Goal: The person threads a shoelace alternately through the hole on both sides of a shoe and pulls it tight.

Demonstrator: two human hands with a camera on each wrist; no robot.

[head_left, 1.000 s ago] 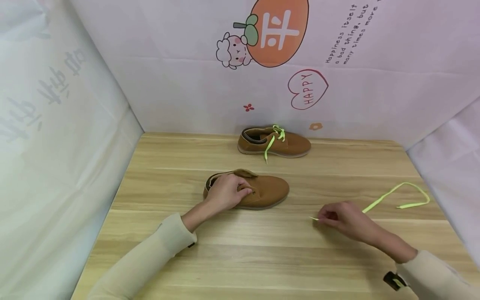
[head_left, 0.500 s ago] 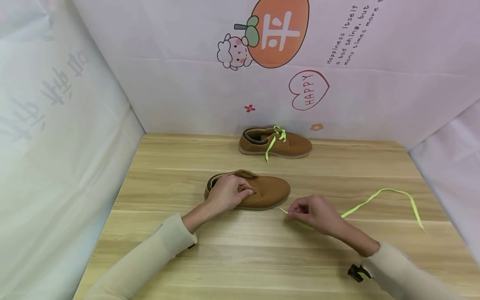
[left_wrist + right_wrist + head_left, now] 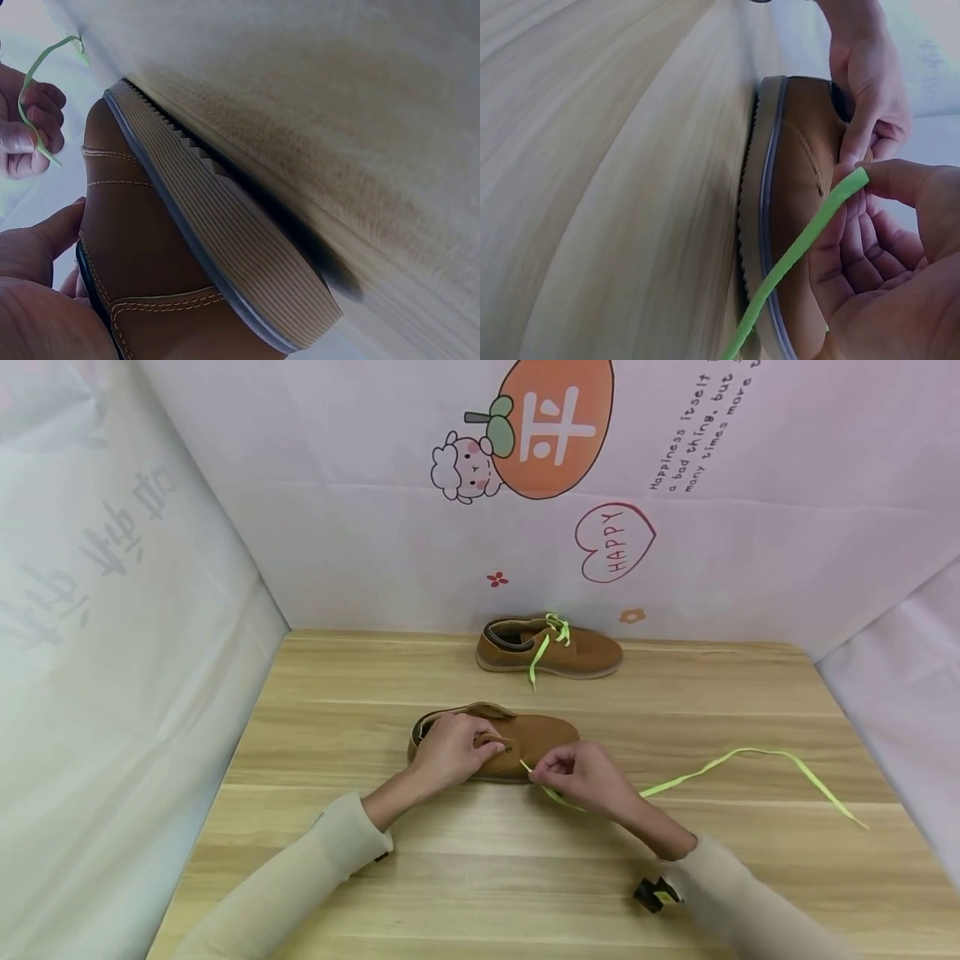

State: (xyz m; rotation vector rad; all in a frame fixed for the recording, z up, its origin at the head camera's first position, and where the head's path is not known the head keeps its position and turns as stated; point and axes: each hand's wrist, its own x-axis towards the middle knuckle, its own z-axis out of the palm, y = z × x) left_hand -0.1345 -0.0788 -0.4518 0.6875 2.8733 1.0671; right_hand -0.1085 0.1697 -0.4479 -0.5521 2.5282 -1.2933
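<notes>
A brown shoe (image 3: 542, 737) without lacing lies at the middle of the wooden table, toe to the right. My left hand (image 3: 452, 748) pinches the near eyelet flap between thumb and fingers, beside a small eyelet (image 3: 509, 749). Between the thumb and fingertips of my right hand (image 3: 587, 777) is the tip end of a neon green shoelace (image 3: 708, 767), its point close to that eyelet. The rest of the lace trails right across the table. In the left wrist view the shoe's ribbed sole (image 3: 217, 217) faces the camera. The right wrist view shows the lace (image 3: 802, 240) hanging from the pinch.
A matching brown shoe (image 3: 592, 653), tied with a green lace, stands at the table's back edge against the printed white backdrop (image 3: 375, 552). White sheeting (image 3: 135, 693) also encloses the left and right sides. Bare wood (image 3: 480, 877) lies in front of the near shoe.
My right hand has moved left from the table's right part up to the shoe, drawing the lace along with it. My left hand has stayed on the flap.
</notes>
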